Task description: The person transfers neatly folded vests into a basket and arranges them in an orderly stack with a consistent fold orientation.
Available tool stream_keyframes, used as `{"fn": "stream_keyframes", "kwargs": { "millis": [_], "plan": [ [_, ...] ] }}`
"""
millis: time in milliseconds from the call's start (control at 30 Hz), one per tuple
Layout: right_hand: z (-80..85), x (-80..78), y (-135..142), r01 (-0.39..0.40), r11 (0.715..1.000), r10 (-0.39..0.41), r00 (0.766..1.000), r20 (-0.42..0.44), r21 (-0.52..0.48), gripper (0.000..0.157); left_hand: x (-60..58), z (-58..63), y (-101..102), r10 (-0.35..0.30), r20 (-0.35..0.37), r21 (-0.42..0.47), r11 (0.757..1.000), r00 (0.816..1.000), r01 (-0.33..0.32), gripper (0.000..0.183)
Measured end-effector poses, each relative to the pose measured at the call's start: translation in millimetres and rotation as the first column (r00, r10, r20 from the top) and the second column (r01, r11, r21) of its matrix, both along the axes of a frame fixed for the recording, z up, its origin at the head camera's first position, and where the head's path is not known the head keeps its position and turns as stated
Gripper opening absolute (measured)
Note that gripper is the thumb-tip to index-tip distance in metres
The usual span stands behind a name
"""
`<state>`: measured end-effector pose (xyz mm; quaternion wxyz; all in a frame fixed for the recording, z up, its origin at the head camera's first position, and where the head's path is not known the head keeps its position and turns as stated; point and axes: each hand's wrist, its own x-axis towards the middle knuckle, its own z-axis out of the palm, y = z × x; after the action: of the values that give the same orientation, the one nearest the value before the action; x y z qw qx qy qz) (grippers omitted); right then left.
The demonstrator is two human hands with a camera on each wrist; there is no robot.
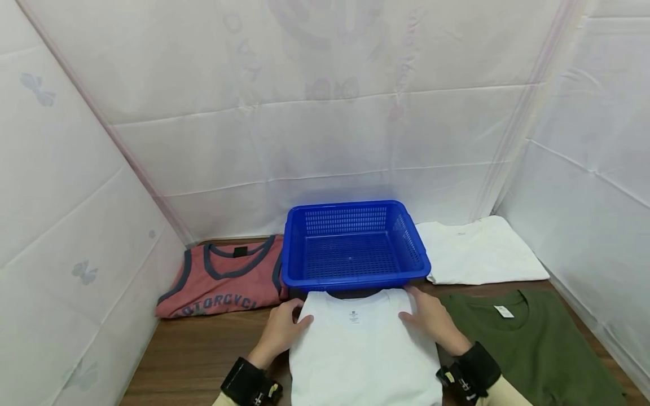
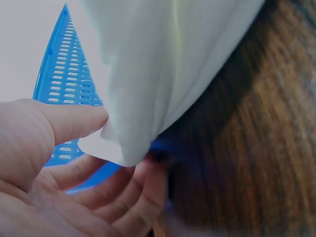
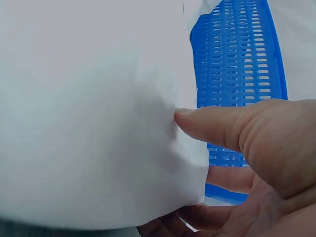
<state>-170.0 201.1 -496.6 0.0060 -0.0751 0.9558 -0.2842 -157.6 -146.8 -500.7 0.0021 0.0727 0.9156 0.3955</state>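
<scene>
A folded white T-shirt [image 1: 363,349] with a small printed neck label lies in front of me, its neckline toward the blue basket. My left hand [image 1: 281,327] holds it at the left shoulder. In the left wrist view the thumb of that hand [image 2: 74,123] is on one face of the white cloth [image 2: 143,74], the other fingers curled beneath the corner. On the opposite shoulder, my right hand [image 1: 431,316] grips the shirt. The right wrist view has the right thumb [image 3: 212,126] on top of the fabric [image 3: 98,123], with fingers under its edge.
The blue plastic basket [image 1: 350,282] stands just beyond the shirt, with nothing inside. A red sleeveless top [image 1: 228,287] with dark trim lies to its left. Right of it are another folded white shirt [image 1: 482,254] and a green T-shirt [image 1: 533,338]. White sheeting [image 1: 335,141] encloses the wooden table [image 1: 188,361].
</scene>
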Motion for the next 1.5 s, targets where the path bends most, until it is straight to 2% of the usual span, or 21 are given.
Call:
{"fn": "stream_keyframes", "kwargs": {
  "millis": [133, 233, 400, 567, 733, 967, 1233, 1367, 1500],
  "plan": [
    [4.2, 1.6, -0.7, 0.004, 1.000, -0.004, 1.000, -0.011, -0.022, 0.058, 0.6, -0.5, -0.7, -0.052, -0.007, 0.072, 0.996, 0.999, 0.052, 0.023],
    [6.2, 2.7, -0.2, -0.009, 0.998, 0.007, 1.000, -0.025, -0.058, 0.056, -0.6, -3.2, -3.3, -0.115, -0.012, 0.128, 0.985, 0.993, 0.115, 0.026],
    [0.4, 2.9, 4.2, -0.012, 0.996, 0.006, 0.998, -0.070, -0.086, 0.058, -2.0, -6.7, -8.5, -0.241, -0.001, 0.200, 0.951, 0.971, 0.236, 0.041],
    [0.7, 2.8, 7.5, 0.006, 0.993, -0.012, 0.999, -0.049, -0.118, 0.058, -0.3, -7.7, -11.7, -0.299, 0.009, 0.243, 0.926, 0.954, 0.288, 0.052],
    [5.3, 3.1, 11.2, 0.002, 0.983, 0.003, 1.000, 0.024, -0.186, 0.060, 0.3, -8.9, -14.3, -0.334, 0.041, 0.331, 0.894, 0.942, 0.302, 0.055],
    [8.9, 5.2, 17.1, -0.020, 0.945, 0.071, 0.987, 0.147, -0.326, 0.070, 0.9, -8.9, -17.6, -0.364, 0.072, 0.442, 0.846, 0.928, 0.298, 0.059],
    [8.6, 11.7, 28.2, -0.014, 0.925, 0.133, 0.947, 0.291, -0.380, 0.067, 1.8, -8.5, -18.7, -0.360, 0.078, 0.450, 0.845, 0.930, 0.289, 0.059],
    [5.2, 13.2, 31.8, -0.065, 0.924, 0.180, 0.944, 0.278, -0.377, 0.066, 2.6, -9.4, -18.5, -0.363, 0.077, 0.443, 0.847, 0.929, 0.294, 0.060],
    [2.5, 14.0, 32.4, -0.092, 0.936, 0.182, 0.953, 0.242, -0.340, 0.066, 3.4, -11.0, -17.6, -0.354, 0.084, 0.429, 0.857, 0.931, 0.287, 0.061]
  ]
}}
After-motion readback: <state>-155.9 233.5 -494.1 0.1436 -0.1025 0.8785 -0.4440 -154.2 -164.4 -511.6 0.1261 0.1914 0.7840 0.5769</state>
